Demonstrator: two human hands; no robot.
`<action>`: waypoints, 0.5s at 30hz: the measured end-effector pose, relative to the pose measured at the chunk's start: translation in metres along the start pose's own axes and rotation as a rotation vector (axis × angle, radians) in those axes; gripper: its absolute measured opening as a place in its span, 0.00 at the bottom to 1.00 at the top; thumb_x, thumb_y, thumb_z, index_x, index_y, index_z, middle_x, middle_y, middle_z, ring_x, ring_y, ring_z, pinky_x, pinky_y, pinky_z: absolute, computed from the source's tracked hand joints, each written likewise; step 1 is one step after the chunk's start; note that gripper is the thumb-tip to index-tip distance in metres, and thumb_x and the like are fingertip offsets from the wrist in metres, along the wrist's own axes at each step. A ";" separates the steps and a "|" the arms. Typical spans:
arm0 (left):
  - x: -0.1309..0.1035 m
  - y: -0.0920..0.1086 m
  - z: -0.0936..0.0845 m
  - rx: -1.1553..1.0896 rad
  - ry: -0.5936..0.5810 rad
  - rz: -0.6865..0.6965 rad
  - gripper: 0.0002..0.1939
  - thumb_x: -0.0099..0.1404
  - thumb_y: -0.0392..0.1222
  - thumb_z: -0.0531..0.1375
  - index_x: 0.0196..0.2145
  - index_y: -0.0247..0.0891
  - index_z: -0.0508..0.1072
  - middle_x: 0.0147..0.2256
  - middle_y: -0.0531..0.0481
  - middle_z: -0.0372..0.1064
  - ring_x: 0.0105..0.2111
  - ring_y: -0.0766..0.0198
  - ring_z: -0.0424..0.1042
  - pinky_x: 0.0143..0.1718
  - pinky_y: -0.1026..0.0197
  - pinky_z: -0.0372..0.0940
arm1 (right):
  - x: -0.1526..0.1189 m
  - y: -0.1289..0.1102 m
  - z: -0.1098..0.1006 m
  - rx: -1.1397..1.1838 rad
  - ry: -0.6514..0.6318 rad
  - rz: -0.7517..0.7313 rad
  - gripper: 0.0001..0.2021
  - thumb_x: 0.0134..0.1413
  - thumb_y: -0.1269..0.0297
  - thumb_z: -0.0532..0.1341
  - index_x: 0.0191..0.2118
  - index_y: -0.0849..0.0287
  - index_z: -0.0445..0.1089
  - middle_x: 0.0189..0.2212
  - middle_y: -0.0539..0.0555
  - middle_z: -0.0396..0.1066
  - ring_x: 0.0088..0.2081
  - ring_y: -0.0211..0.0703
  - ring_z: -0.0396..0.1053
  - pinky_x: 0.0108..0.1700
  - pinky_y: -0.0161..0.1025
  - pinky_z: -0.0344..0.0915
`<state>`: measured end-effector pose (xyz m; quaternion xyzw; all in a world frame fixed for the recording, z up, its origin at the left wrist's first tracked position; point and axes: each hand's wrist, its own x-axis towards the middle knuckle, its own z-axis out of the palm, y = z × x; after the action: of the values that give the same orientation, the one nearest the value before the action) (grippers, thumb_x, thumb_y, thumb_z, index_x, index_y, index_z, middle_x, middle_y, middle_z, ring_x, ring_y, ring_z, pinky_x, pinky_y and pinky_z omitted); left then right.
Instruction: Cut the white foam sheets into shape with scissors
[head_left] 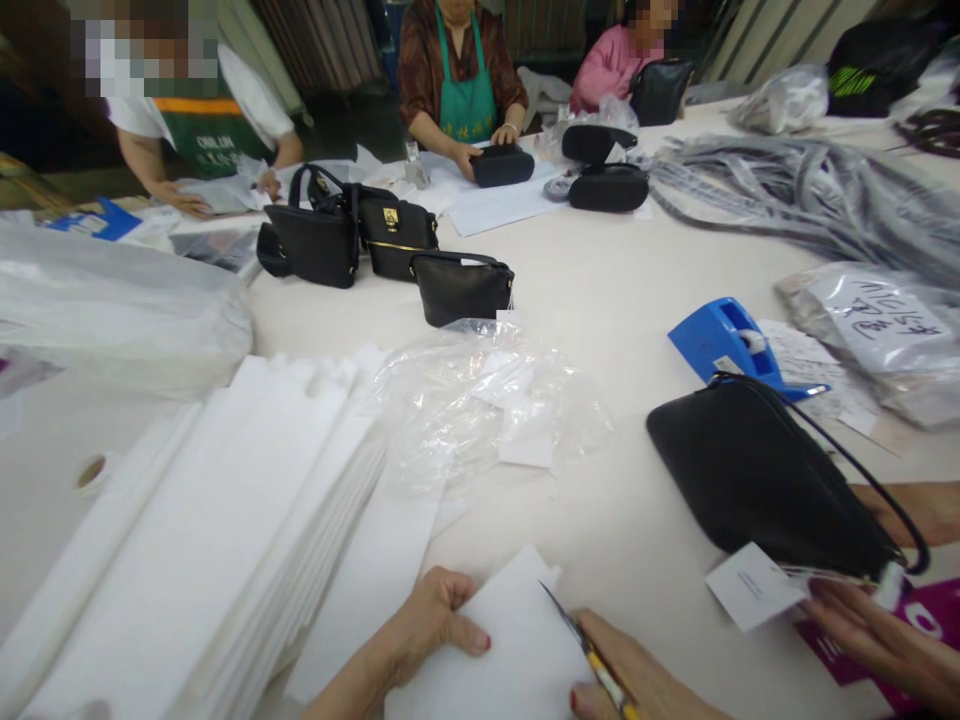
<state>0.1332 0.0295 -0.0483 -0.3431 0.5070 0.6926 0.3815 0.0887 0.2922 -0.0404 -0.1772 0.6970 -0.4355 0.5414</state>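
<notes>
At the bottom middle, my left hand (424, 640) pinches a white foam sheet (517, 640) by its left edge, thumb on top. My right hand (637, 670) is closed around a pair of scissors (592, 655) with yellow on the handles. Their dark, pointed blade lies over the right part of the sheet. A tall stack of long white foam sheets (202, 510) stands left of my left hand, and one loose strip (375, 560) lies beside it. Clear plastic bags (450, 400) with white cards spread just beyond my hands.
A co-worker's hands (892, 640) at right hold a black handbag (757, 470) with a white tag. Behind it are a blue tape dispenser (724, 340) and a wrapped packet (877, 330). Black bags (465, 285) stand mid-table. Several people (465, 80) work along the far side.
</notes>
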 end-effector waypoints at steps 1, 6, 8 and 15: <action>-0.001 0.000 0.001 0.003 -0.007 -0.005 0.20 0.28 0.38 0.70 0.24 0.29 0.74 0.24 0.43 0.73 0.21 0.62 0.68 0.21 0.64 0.62 | 0.002 -0.004 -0.002 0.013 -0.001 -0.011 0.28 0.51 0.39 0.54 0.46 0.59 0.59 0.43 0.57 0.62 0.43 0.49 0.60 0.47 0.43 0.57; -0.005 0.000 0.010 0.079 0.020 -0.055 0.19 0.25 0.38 0.70 0.19 0.30 0.72 0.21 0.47 0.71 0.18 0.64 0.65 0.19 0.64 0.60 | 0.009 -0.011 -0.006 0.054 -0.020 -0.096 0.29 0.49 0.38 0.53 0.44 0.60 0.60 0.38 0.56 0.62 0.39 0.46 0.60 0.40 0.40 0.59; -0.005 0.000 0.012 0.090 0.024 -0.067 0.18 0.25 0.38 0.70 0.19 0.30 0.72 0.21 0.47 0.71 0.18 0.64 0.65 0.19 0.64 0.60 | 0.011 -0.009 -0.004 -0.009 0.028 -0.070 0.29 0.48 0.37 0.53 0.41 0.61 0.59 0.37 0.56 0.61 0.37 0.46 0.60 0.40 0.40 0.59; 0.003 -0.003 0.011 0.052 0.023 -0.048 0.18 0.26 0.37 0.70 0.20 0.30 0.73 0.21 0.46 0.71 0.19 0.62 0.66 0.20 0.64 0.59 | 0.027 0.023 0.018 0.041 0.170 -0.074 0.27 0.53 0.37 0.49 0.33 0.61 0.59 0.28 0.51 0.59 0.30 0.38 0.56 0.30 0.34 0.53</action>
<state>0.1337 0.0416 -0.0498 -0.3531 0.5209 0.6656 0.4011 0.1011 0.2784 -0.0757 -0.1541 0.7243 -0.4831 0.4672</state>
